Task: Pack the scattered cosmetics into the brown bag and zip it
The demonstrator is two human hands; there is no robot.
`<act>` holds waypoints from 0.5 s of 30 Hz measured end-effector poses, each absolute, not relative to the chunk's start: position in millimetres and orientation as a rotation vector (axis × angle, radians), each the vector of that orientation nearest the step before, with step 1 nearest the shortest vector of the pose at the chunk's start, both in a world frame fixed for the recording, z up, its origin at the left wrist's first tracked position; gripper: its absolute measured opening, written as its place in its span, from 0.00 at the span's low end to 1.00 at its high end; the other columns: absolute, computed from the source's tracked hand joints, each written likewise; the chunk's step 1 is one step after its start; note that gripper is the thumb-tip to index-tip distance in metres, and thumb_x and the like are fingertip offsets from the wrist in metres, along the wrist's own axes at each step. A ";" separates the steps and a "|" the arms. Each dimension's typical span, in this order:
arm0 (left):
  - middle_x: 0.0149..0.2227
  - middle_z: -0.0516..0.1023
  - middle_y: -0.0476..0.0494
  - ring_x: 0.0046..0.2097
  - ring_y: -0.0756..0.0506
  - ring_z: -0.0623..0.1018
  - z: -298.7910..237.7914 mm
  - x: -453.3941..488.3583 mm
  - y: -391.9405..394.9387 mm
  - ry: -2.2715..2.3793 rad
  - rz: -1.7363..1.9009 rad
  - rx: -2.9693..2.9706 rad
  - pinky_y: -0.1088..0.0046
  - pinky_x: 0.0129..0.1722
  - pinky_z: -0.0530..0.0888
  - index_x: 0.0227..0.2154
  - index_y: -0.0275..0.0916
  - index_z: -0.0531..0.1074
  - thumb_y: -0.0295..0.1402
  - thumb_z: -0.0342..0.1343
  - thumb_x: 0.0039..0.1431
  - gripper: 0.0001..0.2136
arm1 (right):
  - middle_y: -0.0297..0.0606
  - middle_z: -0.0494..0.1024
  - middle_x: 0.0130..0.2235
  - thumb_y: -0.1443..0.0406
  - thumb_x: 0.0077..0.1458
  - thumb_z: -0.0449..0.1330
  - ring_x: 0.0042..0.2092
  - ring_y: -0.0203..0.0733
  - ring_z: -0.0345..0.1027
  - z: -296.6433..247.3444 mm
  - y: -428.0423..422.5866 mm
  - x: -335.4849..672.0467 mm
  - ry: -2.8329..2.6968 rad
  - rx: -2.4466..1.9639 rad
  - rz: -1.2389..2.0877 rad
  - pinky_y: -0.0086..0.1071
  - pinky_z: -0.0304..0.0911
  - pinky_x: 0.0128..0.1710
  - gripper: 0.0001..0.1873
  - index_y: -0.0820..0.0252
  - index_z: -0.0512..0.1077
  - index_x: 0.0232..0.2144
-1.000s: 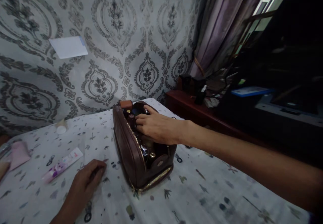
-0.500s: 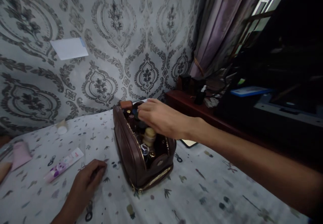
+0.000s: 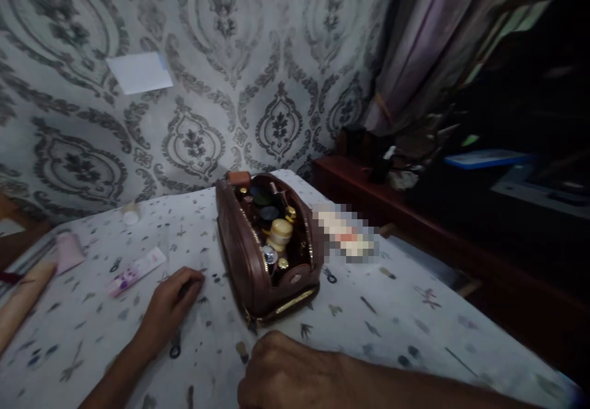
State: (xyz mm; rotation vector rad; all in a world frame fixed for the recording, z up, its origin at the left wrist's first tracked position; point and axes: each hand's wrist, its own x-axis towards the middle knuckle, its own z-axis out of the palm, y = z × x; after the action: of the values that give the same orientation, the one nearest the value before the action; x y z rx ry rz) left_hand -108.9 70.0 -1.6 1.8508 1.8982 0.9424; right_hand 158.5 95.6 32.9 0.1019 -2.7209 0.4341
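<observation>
A brown leather toiletry bag stands unzipped on the patterned sheet, its mouth facing up. Inside are several bottles and jars, among them a yellow-capped jar and a dark round lid. My left hand rests on the sheet left of the bag, fingers loosely curled, with nothing visible in them. In front of the bag, my right hand is closed with its back to me; its fingers are hidden underneath, so what it holds, if anything, does not show. A white and purple tube lies beyond my left hand.
A pink tube and a small white-capped container lie farther left, near a long tan thing I cannot make out. Right of the bag is a blurred-out patch. A dark red wooden ledge borders the sheet, below a curtain.
My right hand has come out of the bag's mouth and moved down to the front of it. The view has shifted slightly. My left hand stays on the sheet.
</observation>
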 end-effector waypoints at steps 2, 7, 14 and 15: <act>0.33 0.78 0.45 0.36 0.45 0.76 -1.9 -107.4 69.8 1.888 0.970 1.878 0.70 0.37 0.70 0.34 0.40 0.73 0.39 0.48 0.63 0.11 | 0.29 0.72 0.21 0.64 0.65 0.56 0.27 0.34 0.65 21.8 90.3 150.1 -2.786 0.046 0.443 0.28 0.53 0.27 0.17 0.58 0.67 0.23; 0.32 0.77 0.46 0.34 0.47 0.75 -5.3 -108.3 71.7 1.934 0.986 1.912 0.71 0.36 0.69 0.34 0.39 0.74 0.31 0.49 0.61 0.08 | 0.33 0.77 0.23 0.61 0.60 0.60 0.24 0.36 0.67 11.6 84.8 112.6 -3.017 -0.044 0.422 0.32 0.46 0.25 0.16 0.60 0.68 0.22; 0.34 0.77 0.45 0.36 0.47 0.76 -10.0 -112.2 70.2 1.945 1.024 1.947 0.72 0.40 0.69 0.35 0.38 0.75 0.26 0.52 0.57 0.08 | 0.35 0.79 0.26 0.70 0.60 0.52 0.27 0.38 0.72 1.2 78.1 87.5 -2.950 -0.339 0.638 0.31 0.46 0.27 0.12 0.59 0.67 0.24; 0.34 0.78 0.45 0.36 0.47 0.76 -9.6 -112.9 69.9 1.945 1.015 1.941 0.72 0.40 0.70 0.35 0.38 0.76 0.25 0.52 0.57 0.08 | 0.35 0.78 0.25 0.69 0.61 0.51 0.27 0.38 0.72 -0.5 77.3 85.2 -2.926 -0.358 0.677 0.31 0.46 0.27 0.14 0.59 0.66 0.23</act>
State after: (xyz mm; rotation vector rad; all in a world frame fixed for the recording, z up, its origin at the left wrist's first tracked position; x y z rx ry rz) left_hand -112.9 69.9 -9.6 1.9414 1.9448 1.0151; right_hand 85.2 77.3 -0.5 -0.3579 -2.9257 0.6771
